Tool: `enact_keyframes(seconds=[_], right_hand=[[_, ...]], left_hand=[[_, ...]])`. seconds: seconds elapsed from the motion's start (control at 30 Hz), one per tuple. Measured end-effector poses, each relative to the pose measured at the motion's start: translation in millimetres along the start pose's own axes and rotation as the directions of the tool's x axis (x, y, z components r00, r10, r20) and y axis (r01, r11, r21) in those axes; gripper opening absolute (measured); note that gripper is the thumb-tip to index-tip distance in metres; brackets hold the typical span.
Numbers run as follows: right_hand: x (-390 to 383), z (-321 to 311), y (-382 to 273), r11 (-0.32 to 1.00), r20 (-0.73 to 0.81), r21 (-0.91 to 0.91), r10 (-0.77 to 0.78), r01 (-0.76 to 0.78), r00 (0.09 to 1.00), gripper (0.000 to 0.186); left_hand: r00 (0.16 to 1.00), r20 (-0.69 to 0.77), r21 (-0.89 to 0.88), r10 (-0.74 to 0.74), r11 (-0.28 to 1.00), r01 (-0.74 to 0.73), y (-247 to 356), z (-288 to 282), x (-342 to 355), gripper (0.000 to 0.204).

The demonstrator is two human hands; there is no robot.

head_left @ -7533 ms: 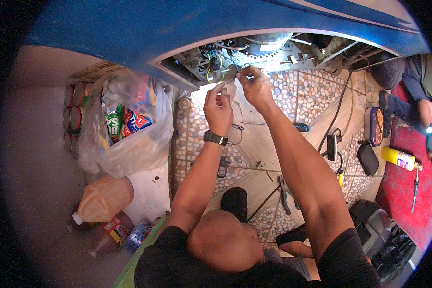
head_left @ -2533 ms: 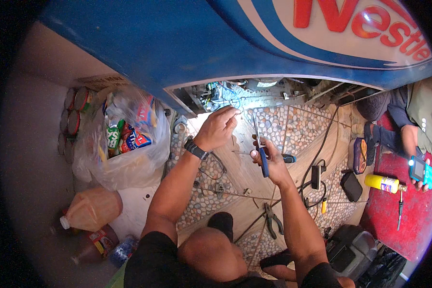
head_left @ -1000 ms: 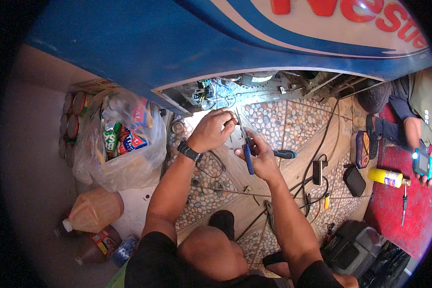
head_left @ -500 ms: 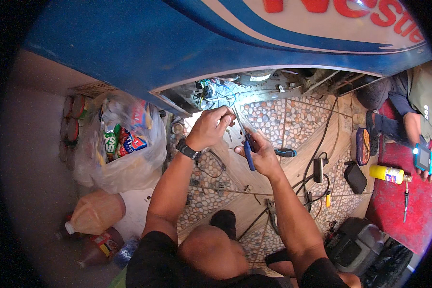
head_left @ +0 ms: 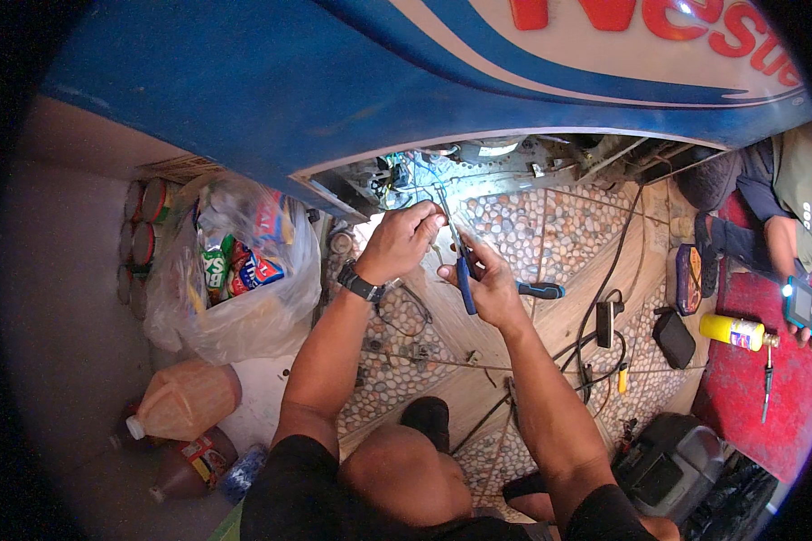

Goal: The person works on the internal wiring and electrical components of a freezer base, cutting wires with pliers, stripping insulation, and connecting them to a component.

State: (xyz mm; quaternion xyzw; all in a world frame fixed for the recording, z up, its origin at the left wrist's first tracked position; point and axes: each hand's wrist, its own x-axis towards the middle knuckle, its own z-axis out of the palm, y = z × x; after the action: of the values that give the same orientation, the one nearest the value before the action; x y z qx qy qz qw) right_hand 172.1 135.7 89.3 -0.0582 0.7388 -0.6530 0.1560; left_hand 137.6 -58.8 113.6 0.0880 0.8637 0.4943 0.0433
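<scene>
My left hand (head_left: 399, 242), with a dark watch on the wrist, is closed in a pinch at the opening in the cabinet's base. Thin blue wires (head_left: 439, 178) come down from the opening to its fingertips. A pair of pliers (head_left: 465, 287) with blue handles is held in my right hand (head_left: 494, 287), its fingers wrapped round the grips. The jaws point up beside my left fingertips, close to the wires. Whether they bite on a wire I cannot tell. Bright light falls on the wiring (head_left: 395, 176) inside the opening of the blue cabinet (head_left: 271, 99).
A screwdriver (head_left: 541, 289) lies right of my right hand, near black cables (head_left: 573, 347). At left are a plastic bag of packets (head_left: 280, 316) and a jug (head_left: 189, 397). Another person's hand (head_left: 807, 335) holds a lit teal device (head_left: 805, 307) above a yellow cylinder (head_left: 733, 331).
The whole view has shifted slightly to the right. Both hands stay together at the wires, and the pliers stand a little more upright in my right hand.
</scene>
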Motion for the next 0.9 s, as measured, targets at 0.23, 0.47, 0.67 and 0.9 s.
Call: enact_keyframes(seconds=[0.23, 0.47, 0.67, 0.9], right_hand=[[-6, 1, 11, 0.976, -0.019, 0.189, 0.111, -0.106, 0.994, 0.066], [5, 0, 7, 0.659, -0.247, 0.752, 0.288, -0.005, 0.925, 0.038], [-24, -21, 33, 0.944, -0.130, 0.247, 0.254, -0.216, 0.959, 0.053], [-84, -24, 37, 0.913, -0.059, 0.059, 0.406, -0.403, 0.912, 0.066]], left_hand=[[0.969, 0.060, 0.099, 0.240, 0.964, -0.245, 2, -4, 4, 0.025], [0.976, 0.096, 0.221, 0.194, 0.952, -0.211, -4, -6, -1, 0.023], [0.961, 0.016, 0.111, 0.276, 0.955, -0.276, -4, 6, 0, 0.013], [0.940, 0.098, 0.411, 0.327, 0.847, -0.337, -23, 16, -20, 0.016]])
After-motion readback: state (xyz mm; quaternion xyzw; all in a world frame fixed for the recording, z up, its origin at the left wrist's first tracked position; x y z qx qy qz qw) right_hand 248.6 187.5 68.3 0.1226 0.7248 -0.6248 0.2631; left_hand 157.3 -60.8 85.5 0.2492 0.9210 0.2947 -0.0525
